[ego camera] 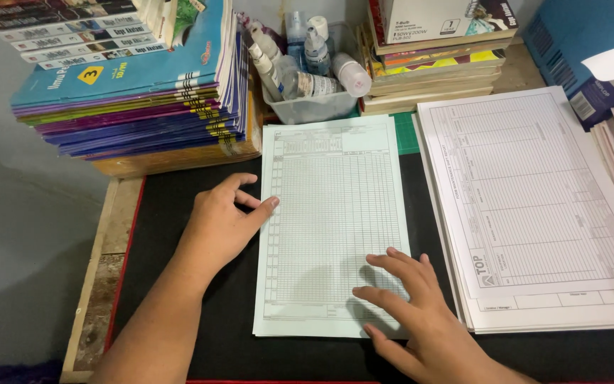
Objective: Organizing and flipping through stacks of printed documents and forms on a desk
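The pale green ruled form sheets point(332, 227), a thin stack with the top one squared to those under it, lie flat at the middle of the black surface point(179, 213), long edge running from 12 to 6 o'clock. The left hand point(223, 222) sits at 9 o'clock of the stack, its grip loose and spread, thumb tip touching the left edge and pinching nothing. The right hand point(410, 306) lies at 5 o'clock on the lower right corner, fingers spread and pressing the paper flat. The step in hand looks like squaring or steadying the sheets; lifting the top one would likely call for a fingertip to get under an edge. At 3 o'clock lies a larger white form pile point(534, 206), at 12 o'clock a clear tub of small bottles point(307, 78), at 10 o'clock a stack of books point(136, 85). How many green sheets there are I cannot tell.
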